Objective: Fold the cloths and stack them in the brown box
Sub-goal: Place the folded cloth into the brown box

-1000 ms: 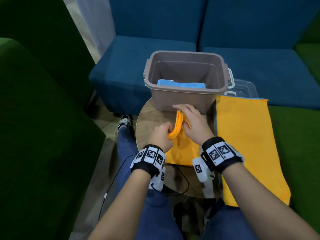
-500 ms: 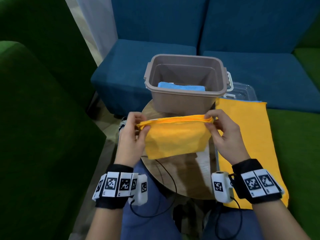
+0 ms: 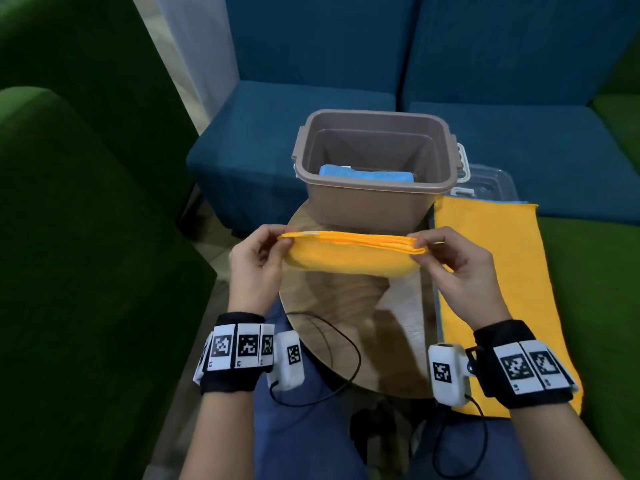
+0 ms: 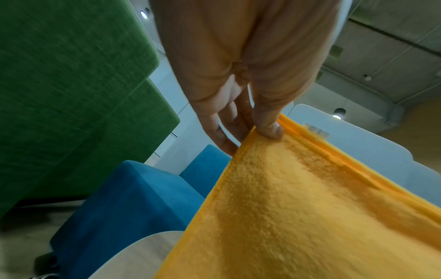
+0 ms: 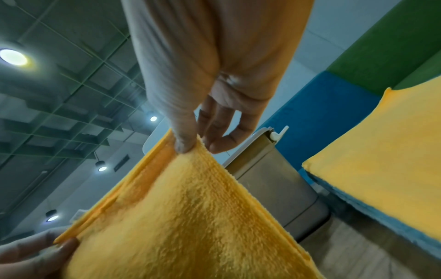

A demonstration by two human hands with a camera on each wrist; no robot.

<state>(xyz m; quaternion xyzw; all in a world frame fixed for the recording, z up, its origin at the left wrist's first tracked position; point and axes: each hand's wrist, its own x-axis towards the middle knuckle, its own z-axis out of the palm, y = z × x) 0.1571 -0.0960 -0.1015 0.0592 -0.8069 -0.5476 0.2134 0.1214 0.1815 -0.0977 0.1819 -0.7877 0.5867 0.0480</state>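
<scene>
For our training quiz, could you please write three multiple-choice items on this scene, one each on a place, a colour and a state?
1. Where does the unfolded orange cloth lie?
A. to the right of the round table
B. inside the brown box
C. on the person's lap

2. What colour is the cloth already in the brown box?
A. green
B. blue
C. orange

3. How is the folded orange cloth held?
A. flat on the table
B. by one hand only
C. pinched at its two ends, off the table

Answers: 1 A, it lies spread beside the table's right edge. 2 B, a blue cloth shows on the box floor. 3 C, the left hand and right hand each pinch an end.
</scene>
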